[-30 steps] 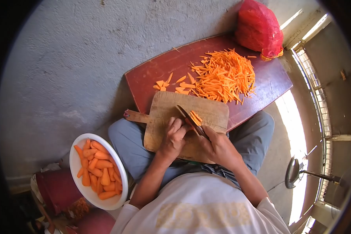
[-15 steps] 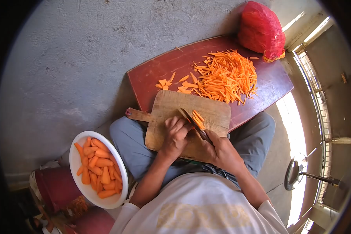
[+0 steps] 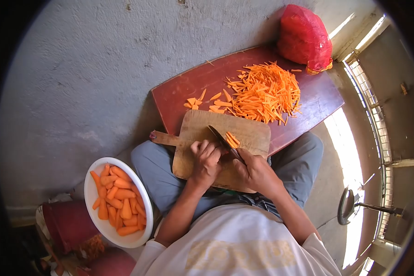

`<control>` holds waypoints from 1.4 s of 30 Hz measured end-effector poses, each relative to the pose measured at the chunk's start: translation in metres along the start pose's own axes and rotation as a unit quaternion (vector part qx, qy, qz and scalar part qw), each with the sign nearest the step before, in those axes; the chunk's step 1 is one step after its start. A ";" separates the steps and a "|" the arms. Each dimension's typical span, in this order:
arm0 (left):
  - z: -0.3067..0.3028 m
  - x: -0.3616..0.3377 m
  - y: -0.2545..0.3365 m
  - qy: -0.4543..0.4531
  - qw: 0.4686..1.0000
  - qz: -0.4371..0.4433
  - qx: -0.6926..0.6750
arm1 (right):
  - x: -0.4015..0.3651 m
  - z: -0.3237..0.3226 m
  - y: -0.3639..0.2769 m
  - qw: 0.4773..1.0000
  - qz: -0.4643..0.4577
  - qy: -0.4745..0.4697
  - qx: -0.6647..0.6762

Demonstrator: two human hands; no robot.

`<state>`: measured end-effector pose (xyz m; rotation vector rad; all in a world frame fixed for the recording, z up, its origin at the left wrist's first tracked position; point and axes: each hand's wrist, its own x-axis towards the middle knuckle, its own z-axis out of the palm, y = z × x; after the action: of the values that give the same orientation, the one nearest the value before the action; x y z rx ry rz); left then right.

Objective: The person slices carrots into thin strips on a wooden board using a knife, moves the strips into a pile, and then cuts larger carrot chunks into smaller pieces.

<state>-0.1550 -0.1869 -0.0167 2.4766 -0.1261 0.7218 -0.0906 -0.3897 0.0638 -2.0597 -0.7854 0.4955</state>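
A wooden cutting board (image 3: 193,124) with a handle rests across my lap. My right hand (image 3: 258,172) grips a dark knife (image 3: 218,135), its blade slanting up and left over the board. Beside the blade, on its right, lie a few cut carrot sticks (image 3: 232,140). My left hand (image 3: 207,161) is on the board left of the knife, fingers curled and pressed down; a bit of orange shows between it and the knife, mostly hidden. Beyond the board, a large heap of carrot sticks (image 3: 267,92) and some carrot slices (image 3: 221,103) lie on the red table.
The red table (image 3: 175,92) stands against the grey wall, with a red mesh bag (image 3: 304,37) at its far right. A white basin (image 3: 89,195) of whole peeled carrots is at lower left, near a dark red container (image 3: 62,225). A round-topped stand (image 3: 346,205) is at right.
The knife blade has shifted slightly left, closer to my left hand. The cut sticks beside the blade sit a little closer together. The camera view has shifted slightly.
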 end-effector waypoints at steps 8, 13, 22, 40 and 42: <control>0.004 -0.005 -0.006 -0.012 1.000 0.007 0.013 | -0.007 0.003 -0.004 1.000 0.007 0.010 0.023; 0.012 -0.008 -0.011 0.030 1.000 0.005 -0.007 | -0.003 0.000 0.002 0.998 -0.034 0.044 0.019; -0.001 -0.004 -0.007 0.156 0.972 -0.145 -0.098 | -0.018 -0.016 -0.015 0.996 0.026 -0.015 0.081; 0.013 0.044 0.000 0.020 0.991 -0.096 -0.092 | 0.069 -0.112 0.089 0.973 0.009 0.099 0.207; 0.024 0.071 -0.002 0.016 0.992 -0.087 -0.089 | 0.068 -0.107 0.101 0.952 -0.013 0.114 0.283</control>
<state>-0.0830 -0.1936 0.0028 2.2713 0.0365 0.6451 0.0574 -0.4490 0.0352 -1.5327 -0.4614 0.4011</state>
